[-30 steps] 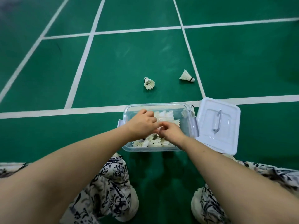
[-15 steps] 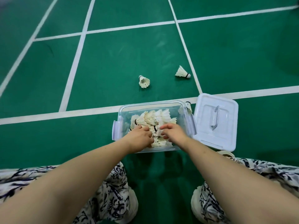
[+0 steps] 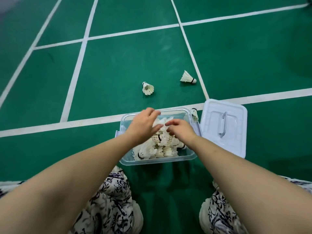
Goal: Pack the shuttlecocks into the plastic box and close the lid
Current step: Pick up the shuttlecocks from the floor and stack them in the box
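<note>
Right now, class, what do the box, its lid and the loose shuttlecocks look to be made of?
Box: clear, glossy plastic; the contents show through its walls.
Lid: opaque, pale, smooth plastic, apparently, with a moulded handle.
Two loose shuttlecocks: white skirts that look like feathers, though synthetic is possible; one shows a rounded white base with a dark band.

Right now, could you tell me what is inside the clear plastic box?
White shuttlecocks piled in the plastic box; both hands cover the middle, hiding what lies beneath.
</note>
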A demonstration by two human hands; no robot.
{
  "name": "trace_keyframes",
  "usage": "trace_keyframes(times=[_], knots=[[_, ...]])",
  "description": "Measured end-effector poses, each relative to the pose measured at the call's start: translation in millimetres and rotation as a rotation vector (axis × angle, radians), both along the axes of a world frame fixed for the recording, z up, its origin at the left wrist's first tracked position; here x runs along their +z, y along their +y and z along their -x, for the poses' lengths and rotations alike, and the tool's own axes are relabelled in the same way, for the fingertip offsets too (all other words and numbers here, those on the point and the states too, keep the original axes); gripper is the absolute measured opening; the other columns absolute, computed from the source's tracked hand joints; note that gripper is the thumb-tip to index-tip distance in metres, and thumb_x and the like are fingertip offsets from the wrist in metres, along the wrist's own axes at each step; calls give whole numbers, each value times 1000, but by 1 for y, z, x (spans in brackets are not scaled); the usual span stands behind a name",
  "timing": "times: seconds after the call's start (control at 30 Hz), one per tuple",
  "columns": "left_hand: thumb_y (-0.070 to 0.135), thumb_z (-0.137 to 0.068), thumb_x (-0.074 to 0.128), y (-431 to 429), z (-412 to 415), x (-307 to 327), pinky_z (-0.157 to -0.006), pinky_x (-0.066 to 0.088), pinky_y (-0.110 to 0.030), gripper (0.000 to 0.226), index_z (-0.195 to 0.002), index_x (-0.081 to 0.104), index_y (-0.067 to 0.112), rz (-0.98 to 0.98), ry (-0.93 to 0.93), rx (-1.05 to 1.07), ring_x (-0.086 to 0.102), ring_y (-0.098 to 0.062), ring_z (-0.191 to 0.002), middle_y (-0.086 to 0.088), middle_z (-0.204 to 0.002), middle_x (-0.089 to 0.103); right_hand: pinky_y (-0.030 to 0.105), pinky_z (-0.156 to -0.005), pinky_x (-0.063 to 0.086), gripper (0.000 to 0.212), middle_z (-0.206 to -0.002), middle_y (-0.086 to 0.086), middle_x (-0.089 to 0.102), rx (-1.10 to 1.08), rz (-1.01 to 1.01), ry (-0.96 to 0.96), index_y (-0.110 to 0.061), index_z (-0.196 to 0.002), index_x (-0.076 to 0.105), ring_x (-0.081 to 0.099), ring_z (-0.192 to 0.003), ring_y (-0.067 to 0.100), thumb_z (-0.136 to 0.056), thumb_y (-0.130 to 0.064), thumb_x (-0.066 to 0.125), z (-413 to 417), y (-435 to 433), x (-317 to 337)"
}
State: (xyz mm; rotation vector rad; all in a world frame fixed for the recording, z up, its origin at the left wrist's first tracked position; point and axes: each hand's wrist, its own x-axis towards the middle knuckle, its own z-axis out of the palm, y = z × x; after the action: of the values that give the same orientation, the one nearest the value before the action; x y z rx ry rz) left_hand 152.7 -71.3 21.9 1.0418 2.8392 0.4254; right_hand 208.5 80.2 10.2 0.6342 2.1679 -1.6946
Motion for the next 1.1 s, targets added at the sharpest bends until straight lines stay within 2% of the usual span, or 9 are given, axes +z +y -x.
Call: trace_keyframes(times=[0.13, 0.27, 0.4, 0.5, 0.7, 0.8, 0.9, 1.0, 1.1], knots=[[38, -91, 52, 12, 43, 19, -99, 40, -40, 52, -133, 41, 11, -85, 30, 220, 46, -27, -119, -10, -131, 46, 20, -61, 44, 24, -81, 1, 65, -43, -22, 82, -15, -99, 66, 59, -74, 15, -87, -5, 48, 32, 11, 20], [38, -89, 54, 26, 87, 13, -97, 40, -43, 56, -136, 36, 14, -51, 26, 308, 43, -32, -120, -12, -133, 42, 23, -67, 46, 24, -84, 3, 66, -36, -70, 119, -19, -95, 65, 59, -74, 15, -85, -6, 48, 70, 29, 27], [38, -88, 55, 45, 133, -15, -103, 36, -44, 66, -145, 24, 24, -37, -102, 349, 36, -35, -125, -13, -143, 29, 22, -68, 45, 22, -77, -1, 64, -24, -105, 129, -20, -88, 64, 58, -68, 10, -83, -5, 50, 117, 53, 13], [36, -89, 56, 57, 169, -46, -109, 29, -44, 70, -147, 17, 32, 17, -201, 383, 29, -41, -131, -17, -151, 15, 24, -75, 43, 21, -78, -5, 62, -4, -141, 103, -23, -87, 64, 57, -79, 14, -83, -6, 52, 149, 73, -12], [42, -89, 55, 65, 232, -109, -111, 25, -46, 69, -146, 17, 35, 153, -267, 458, 26, -47, -133, -20, -154, 8, 20, -61, 38, 20, -78, -6, 59, -23, -198, 26, -23, -92, 65, 49, -68, 9, -85, -9, 53, 192, 105, -66], [50, -89, 50, 71, 244, -124, -100, 39, -46, 62, -143, 24, 35, 255, -245, 461, 42, -45, -121, -14, -152, 14, 18, -58, 37, 19, -71, -12, 56, -62, -164, -13, -25, -88, 63, 48, -64, 7, -85, -10, 52, 198, 109, -88], [53, -86, 52, 84, 251, -134, -91, 44, -43, 51, -131, 46, 28, 273, -186, 453, 48, -41, -111, -11, -144, 28, 15, -62, 41, 19, -78, -10, 60, -86, -132, -41, -25, -89, 63, 53, -73, 10, -85, -10, 52, 203, 113, -103], [47, -85, 58, 103, 262, -139, -91, 44, -40, 40, -110, 63, 17, 185, -158, 473, 50, -39, -110, -7, -142, 34, 16, -59, 40, 20, -74, -12, 58, -141, -115, -40, -25, -87, 63, 50, -65, 7, -85, -9, 52, 212, 123, -109], [44, -84, 61, 127, 272, -139, -93, 42, -39, 36, -104, 67, 14, 72, -105, 440, 49, -36, -112, -4, -145, 34, 23, -61, 42, 20, -80, -4, 63, -148, -115, -44, -26, -85, 63, 51, -65, 12, -85, -9, 51, 216, 135, -111]])
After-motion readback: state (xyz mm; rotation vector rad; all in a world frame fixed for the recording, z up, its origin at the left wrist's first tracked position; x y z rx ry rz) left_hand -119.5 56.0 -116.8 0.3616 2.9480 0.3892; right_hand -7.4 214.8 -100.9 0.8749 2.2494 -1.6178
